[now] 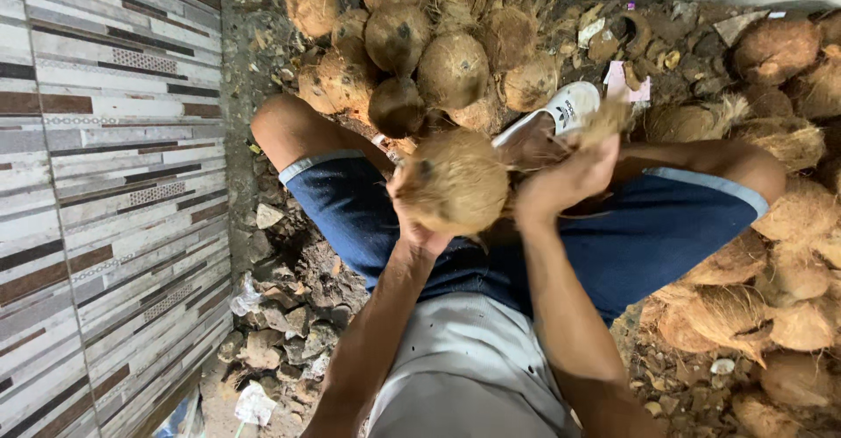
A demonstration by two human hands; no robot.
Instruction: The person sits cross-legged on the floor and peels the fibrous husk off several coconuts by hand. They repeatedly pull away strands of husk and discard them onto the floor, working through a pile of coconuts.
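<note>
Coconut (455,182) rests cupped in the left hand (413,223), fingers curled under it, while right hand (565,180) fingers grip its husk fibres.

1. A tiled wall (105,193) fills the left side, its tiles striped in white, grey and brown bands.
2. The floor (254,70) is dark and dirty, strewn with bits of shell and husk.
3. Broken shell pieces (280,315) lie heaped along the foot of the wall.
4. Scraps of crumpled paper (254,401) lie near the bottom.
5. The light is soft and even.
</note>
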